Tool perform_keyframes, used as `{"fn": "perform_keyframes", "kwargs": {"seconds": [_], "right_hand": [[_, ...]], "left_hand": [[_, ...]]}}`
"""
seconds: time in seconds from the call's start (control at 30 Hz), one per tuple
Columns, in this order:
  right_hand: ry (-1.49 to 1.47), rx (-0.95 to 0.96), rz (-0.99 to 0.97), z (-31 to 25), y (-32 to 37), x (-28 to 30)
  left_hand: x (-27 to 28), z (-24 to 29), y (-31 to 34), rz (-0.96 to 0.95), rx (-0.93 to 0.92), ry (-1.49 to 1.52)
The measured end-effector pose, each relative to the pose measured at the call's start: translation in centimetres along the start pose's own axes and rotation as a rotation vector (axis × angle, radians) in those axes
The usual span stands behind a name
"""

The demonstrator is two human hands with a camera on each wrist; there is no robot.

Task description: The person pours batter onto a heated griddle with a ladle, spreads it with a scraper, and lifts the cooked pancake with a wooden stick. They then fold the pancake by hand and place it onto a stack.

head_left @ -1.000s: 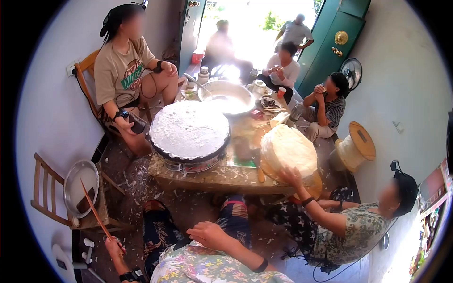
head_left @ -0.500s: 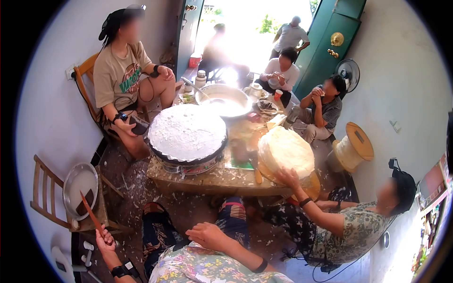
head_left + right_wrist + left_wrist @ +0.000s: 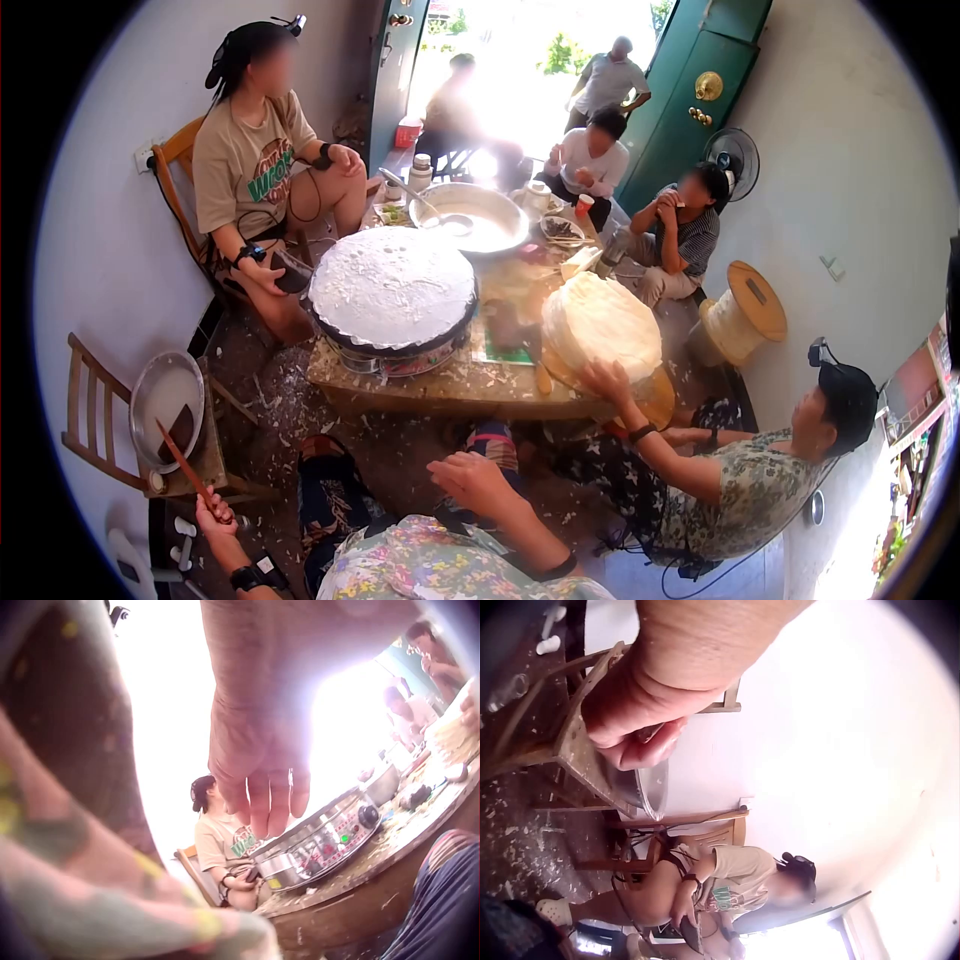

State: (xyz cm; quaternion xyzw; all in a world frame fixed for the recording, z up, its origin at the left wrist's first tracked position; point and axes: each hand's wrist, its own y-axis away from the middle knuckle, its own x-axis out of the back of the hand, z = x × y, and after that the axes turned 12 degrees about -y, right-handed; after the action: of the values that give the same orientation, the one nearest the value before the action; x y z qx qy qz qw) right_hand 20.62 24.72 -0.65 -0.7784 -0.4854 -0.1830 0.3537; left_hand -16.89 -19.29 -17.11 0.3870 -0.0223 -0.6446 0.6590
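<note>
My left hand (image 3: 216, 515) grips a thin reddish-brown stick (image 3: 184, 464), whose far end is over a metal basin (image 3: 142, 392) on a wooden chair. Inside the basin are pale liquid and a dark flat piece (image 3: 183, 424). In the left wrist view the curled fingers of my left hand (image 3: 641, 727) hide most of the basin (image 3: 654, 796). My right hand (image 3: 474, 486) hovers palm down above my lap, fingers extended, holding nothing. A round griddle (image 3: 420, 358) covered with a white layer stands on the table; its control panel (image 3: 330, 844) shows beyond my right hand (image 3: 259, 750).
Across the table (image 3: 450, 392) are a large bowl with a ladle (image 3: 522, 238) and a stack of pale flat rounds (image 3: 605, 325), touched by a seated person (image 3: 745, 490) on the right. Another person (image 3: 260, 170) sits at the left. Several people are near the doorway. White scraps litter the floor.
The stick's far end has swung down and inward over the basin. My right hand has lifted a little and moved right. The view has shifted slightly.
</note>
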Motion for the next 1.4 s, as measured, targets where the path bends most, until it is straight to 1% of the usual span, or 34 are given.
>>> {"fn": "perform_keyframes", "kwargs": {"seconds": [0.1, 0.17, 0.23, 0.27, 0.37, 0.47, 0.57, 0.67, 0.77, 0.87, 0.97, 1.07, 1.17, 1.27, 1.37, 1.4], "right_hand": [[0.107, -0.1, 0.079, 0.6, 0.9, 2.1], [0.148, -0.117, 0.148, 1.4, 1.7, 3.1], [0.172, -0.142, 0.205, 1.7, 2.4, 4.2], [0.168, -0.205, 0.198, 1.8, 2.8, 4.6], [0.209, -0.224, 0.23, 1.3, 3.1, 5.7], [0.228, -0.227, 0.259, 1.2, 3.4, 5.9], [0.23, -0.236, 0.278, 0.8, 3.2, 6.2], [0.237, -0.217, 0.293, 0.4, 3.1, 6.4], [0.244, -0.221, 0.276, -0.4, 2.8, 6.9], [0.246, -0.209, 0.289, -1.4, 2.4, 7.3], [0.244, -0.214, 0.289, -2.0, 2.2, 7.6], [0.231, -0.178, 0.305, -2.4, 1.9, 7.6], [0.219, -0.162, 0.293, -2.1, 1.8, 7.4], [0.224, -0.17, 0.267, -1.4, 2.2, 7.1], [0.217, -0.16, 0.265, -1.5, 2.1, 7.0], [0.217, -0.164, 0.262, -1.6, 2.1, 7.0]], "left_hand": [[1.0, 1.5, -0.6, 0.081, -0.016, -0.174], [1.6, 2.2, -1.1, 0.13, -0.016, -0.257], [2.1, 2.5, -1.9, 0.212, -0.101, -0.434], [2.5, 2.7, -2.4, 0.253, -0.144, -0.523], [5.0, 3.8, -5.4, 0.281, -0.187, -0.811], [4.1, 4.4, -4.9, 0.298, -0.289, -0.976], [3.8, 4.5, -5.8, 0.345, -0.396, -1.091], [2.2, 5.3, -4.6, 0.447, -0.344, -1.277], [1.3, 5.8, -4.1, 0.509, -0.45, -1.551], [2.2, 5.8, -5.0, 0.542, -0.601, -1.656], [1.4, 5.9, -4.5, 0.595, -0.536, -1.75], [4.0, 5.9, -8.4, 0.607, -0.571, -1.817], [1.7, 6.0, -7.0, 0.622, -0.325, -1.618], [1.8, 6.0, -7.6, 0.589, -0.554, -1.732], [4.4, 6.3, -9.3, 0.456, -0.614, -2.03], [5.0, 5.9, -9.3, 0.485, -0.622, -1.987]]}}
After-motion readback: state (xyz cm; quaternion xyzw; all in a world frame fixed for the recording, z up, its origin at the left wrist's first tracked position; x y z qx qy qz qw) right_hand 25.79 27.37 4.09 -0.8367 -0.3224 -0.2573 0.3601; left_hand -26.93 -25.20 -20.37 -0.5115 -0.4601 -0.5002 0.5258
